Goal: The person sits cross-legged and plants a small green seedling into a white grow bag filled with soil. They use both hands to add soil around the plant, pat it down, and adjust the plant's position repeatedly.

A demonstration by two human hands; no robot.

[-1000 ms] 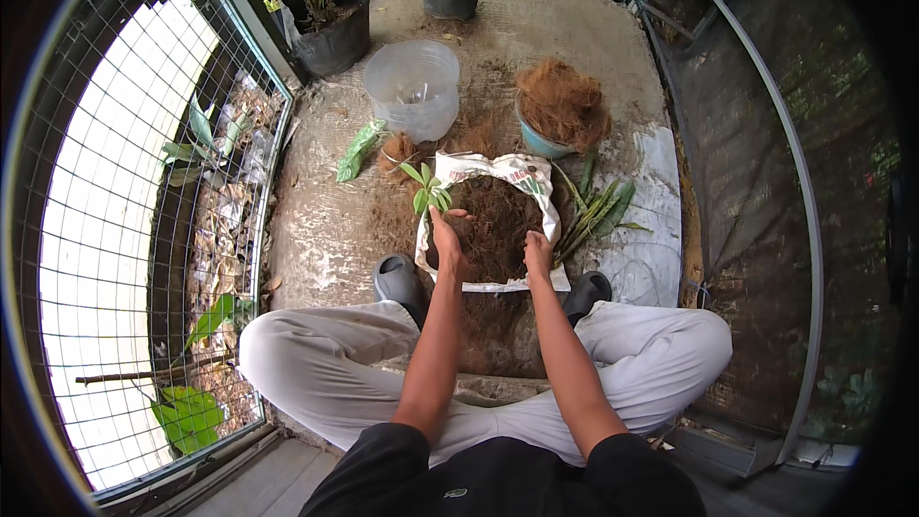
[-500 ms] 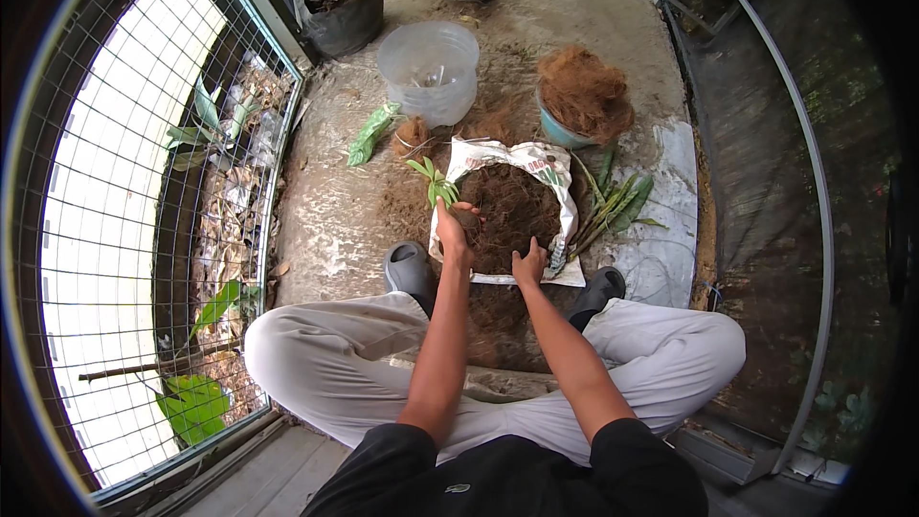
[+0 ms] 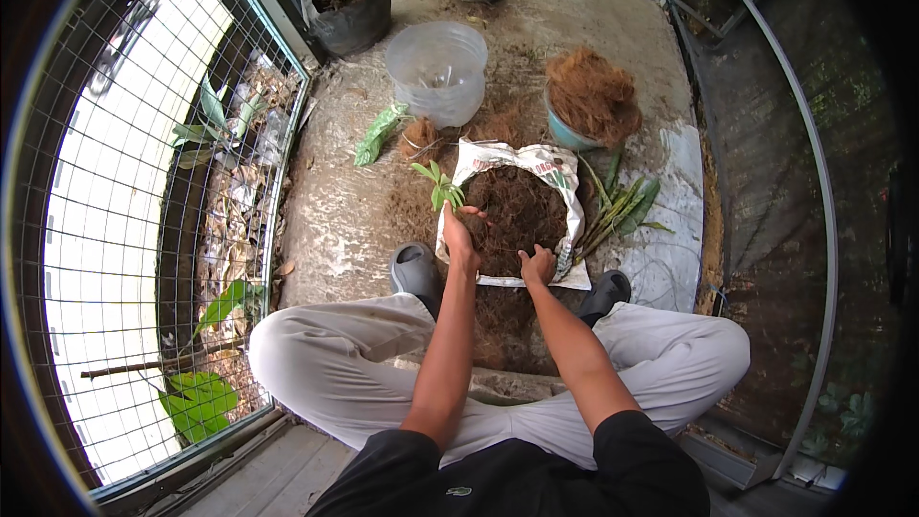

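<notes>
both hands at the soil bag, working the mix

left hand (image 3: 459, 235) fingers curled on a small green plant (image 3: 438, 182) at the bag's (image 3: 565, 182) left rim; right hand (image 3: 538, 265) fingers spread flat on the dark soil (image 3: 517, 211) near its front edge, gripping nothing. judgement: keep the roots just beyond the fingertips, scoop shallow, press gently.
</notes>
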